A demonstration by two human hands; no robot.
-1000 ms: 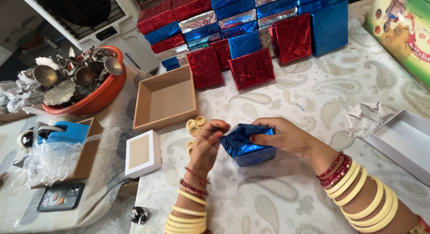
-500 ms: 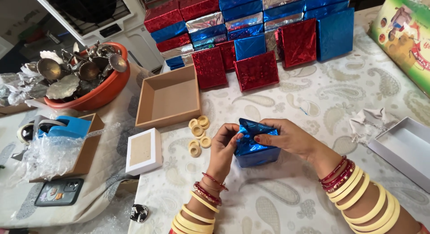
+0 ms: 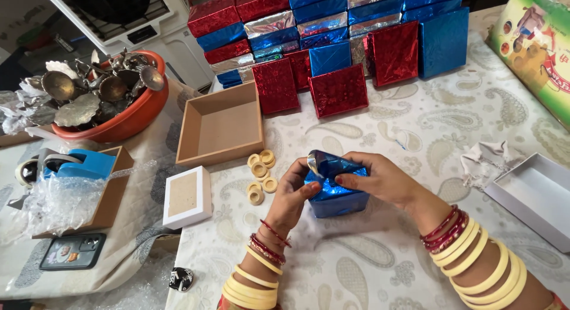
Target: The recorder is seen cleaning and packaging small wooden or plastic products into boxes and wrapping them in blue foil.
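A blue foil-wrapped box (image 3: 336, 191) is pinched at its top fold by the left hand (image 3: 292, 194) and the right hand (image 3: 380, 180), near the front of the worktop (image 3: 380, 268).

If either grip is loosened, the foil may spring open or be torn. Farther back, an open cardboard box (image 3: 221, 125) is seen empty, and the orange bowl (image 3: 127, 120) is filled with metal pieces.

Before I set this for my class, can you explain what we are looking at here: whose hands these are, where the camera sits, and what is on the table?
There is no machine: the camera is worn on a person's head and looks down at their own two bare hands. The left hand and right hand fold shiny blue foil over a small blue-wrapped box on a paisley tablecloth. Beside it lie cream rings, an open brown cardboard box and a small white box. Behind stand stacked red, blue and silver wrapped boxes. At left are an orange bowl of metal pieces, a blue tape dispenser and a phone.
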